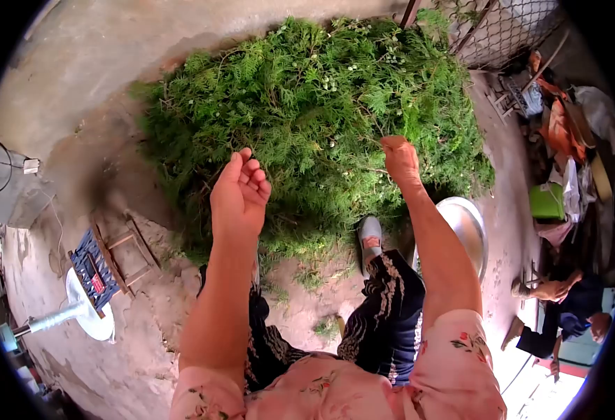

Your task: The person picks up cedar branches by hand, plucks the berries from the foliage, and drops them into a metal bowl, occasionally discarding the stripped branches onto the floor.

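Ahead of both grips and a little below them, the concrete floor carries a broad heap of green branches. The heap spreads from the wire fence at the far right to just in front of my feet. I judge it lies this close so that either grip can reach its near edge without a step forward.

Down and to the right of the right grip, a round metal basin lies on the floor beside the knee, probably within easy reach of that arm. Further right of it, another person sits low at the edge of view, well apart from me. Off to the left of the left grip and below it, a small blue folding stool stands clear of the heap. Between the two grips and below them, a grey shoe is planted at the heap's rim.

The left grip hangs released over the near greenery, fingers loosely curled, palm turned inward, nothing in it. The right grip is clenched into a fist right at the foliage. It seems closed on a thin twig that rises from the heap, though the stem is too fine to be sure.
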`<state>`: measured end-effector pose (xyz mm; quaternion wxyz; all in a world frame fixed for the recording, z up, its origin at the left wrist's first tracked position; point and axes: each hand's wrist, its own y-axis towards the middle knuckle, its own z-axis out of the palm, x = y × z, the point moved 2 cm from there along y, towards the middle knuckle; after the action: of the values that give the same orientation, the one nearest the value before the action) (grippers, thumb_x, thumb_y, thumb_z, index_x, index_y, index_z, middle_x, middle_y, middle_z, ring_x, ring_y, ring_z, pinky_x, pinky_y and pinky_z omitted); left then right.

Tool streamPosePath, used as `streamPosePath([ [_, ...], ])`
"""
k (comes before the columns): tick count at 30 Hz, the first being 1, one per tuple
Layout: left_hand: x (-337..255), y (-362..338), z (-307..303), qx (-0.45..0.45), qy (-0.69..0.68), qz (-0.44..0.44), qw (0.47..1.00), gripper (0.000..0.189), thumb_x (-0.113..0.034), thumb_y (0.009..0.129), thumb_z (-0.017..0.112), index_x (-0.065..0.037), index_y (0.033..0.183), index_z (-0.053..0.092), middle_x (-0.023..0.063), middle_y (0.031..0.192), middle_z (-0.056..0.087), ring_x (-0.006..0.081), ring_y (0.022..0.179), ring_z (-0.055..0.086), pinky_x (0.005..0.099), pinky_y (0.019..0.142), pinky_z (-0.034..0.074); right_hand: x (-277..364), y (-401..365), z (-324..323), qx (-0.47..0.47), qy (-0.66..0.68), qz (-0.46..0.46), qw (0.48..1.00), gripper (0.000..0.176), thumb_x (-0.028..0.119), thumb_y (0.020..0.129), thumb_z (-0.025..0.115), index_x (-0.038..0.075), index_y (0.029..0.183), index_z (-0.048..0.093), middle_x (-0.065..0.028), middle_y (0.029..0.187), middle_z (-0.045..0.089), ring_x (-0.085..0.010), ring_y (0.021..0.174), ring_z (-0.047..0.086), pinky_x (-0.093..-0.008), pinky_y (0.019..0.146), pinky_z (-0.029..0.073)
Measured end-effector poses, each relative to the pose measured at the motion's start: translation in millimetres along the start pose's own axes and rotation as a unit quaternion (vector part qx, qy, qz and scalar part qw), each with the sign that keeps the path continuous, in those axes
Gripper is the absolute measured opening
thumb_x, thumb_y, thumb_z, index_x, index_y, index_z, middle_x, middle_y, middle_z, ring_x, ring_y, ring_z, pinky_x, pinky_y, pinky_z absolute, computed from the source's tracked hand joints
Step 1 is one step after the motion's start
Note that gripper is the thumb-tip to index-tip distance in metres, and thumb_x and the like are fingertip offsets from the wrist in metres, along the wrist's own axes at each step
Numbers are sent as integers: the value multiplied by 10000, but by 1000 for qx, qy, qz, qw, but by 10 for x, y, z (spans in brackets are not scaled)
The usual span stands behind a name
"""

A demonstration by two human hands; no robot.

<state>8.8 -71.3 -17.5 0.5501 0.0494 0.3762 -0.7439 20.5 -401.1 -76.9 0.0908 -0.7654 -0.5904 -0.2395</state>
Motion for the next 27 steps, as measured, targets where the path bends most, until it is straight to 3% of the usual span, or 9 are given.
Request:
streamPosePath([
  [3, -5, 11, 101, 17, -6, 9, 1000, 160, -214, 904, 518, -71, 960, 564, -3, 754, 544, 96, 662, 502, 232, 588, 434, -54, 200, 273, 27, -171, -2, 985, 324, 103, 773, 611, 209, 1080, 618, -157, 1292, 442, -367, 1160, 431, -452, 898, 417],
  [4, -11, 15, 110, 16, -5, 9, 1000, 160, -214, 904, 518, -71, 960, 564, -3, 754, 544, 96, 662, 502, 232, 588, 434, -224, 281, 456, 50, -159, 8, 986, 310, 110, 774, 609, 221, 1063, 612, -149, 1400, 281, -399, 1254, 288, -484, 984, 335],
  [11, -8, 17, 150, 1, 4, -7, 1000, 178, -215, 903, 524, -61, 981, 565, -4, 748, 540, 94, 652, 501, 231, 583, 431, 71, 127, 441, 69, -253, -41, 964, 124, 122, 726, 650, 155, 842, 678, -157, 1337, 375, -358, 1257, 308, -506, 1017, 276],
  [12, -9, 29, 144, -1, -5, -8, 1000, 180, -214, 902, 524, -60, 984, 565, -4, 747, 540, 93, 649, 501, 229, 582, 430, 110, 108, 449, 151, -324, -53, 932, 137, 79, 709, 639, 121, 833, 677, -149, 1308, 406, -348, 1241, 328, -510, 1031, 250],
  [15, -4, 59, 143, 6, -21, -16, 1000, 176, -212, 902, 525, -60, 981, 568, -4, 748, 543, 93, 644, 503, 226, 580, 432, 244, -54, 478, 87, -282, -107, 950, 139, 31, 704, 602, 55, 828, 659, -164, 1282, 431, -359, 1238, 326, -552, 1019, 242],
  [17, -15, 75, 153, 5, -21, -19, 1000, 173, -208, 900, 528, -60, 980, 568, -5, 746, 545, 92, 641, 505, 228, 578, 433, 407, -28, 498, -49, -168, -166, 970, 137, 2, 698, 582, 48, 818, 631, -147, 1127, 510, -339, 1046, 483, -480, 871, 405],
  [19, -28, 80, 162, 1, -18, -23, 1000, 170, -204, 898, 531, -59, 979, 568, -5, 745, 548, 92, 639, 506, 229, 575, 433, 520, 57, 641, 37, 28, -74, 996, 119, 43, 737, 595, 49, 855, 606, -137, 1076, 516, -329, 860, 561, -427, 750, 470],
  [22, -61, 97, 174, -18, -11, -26, 999, 172, -217, 932, 472, -76, 997, 548, -23, 746, 525, 92, 634, 473, 236, 579, 414, 614, 161, 936, -8, 2, -85, 996, 197, 111, 770, 614, 63, 956, 570, -150, 1068, 515, -326, 764, 592, -404, 668, 497],
  [27, -124, 109, 135, -14, -34, -20, 999, 169, -211, 932, 472, -75, 997, 548, -22, 752, 536, 93, 635, 484, 239, 573, 418, 605, 211, 1132, 39, -123, -39, 991, 344, 181, 765, 626, 88, 1072, 503, -175, 1032, 518, -329, 831, 596, -412, 704, 493],
])
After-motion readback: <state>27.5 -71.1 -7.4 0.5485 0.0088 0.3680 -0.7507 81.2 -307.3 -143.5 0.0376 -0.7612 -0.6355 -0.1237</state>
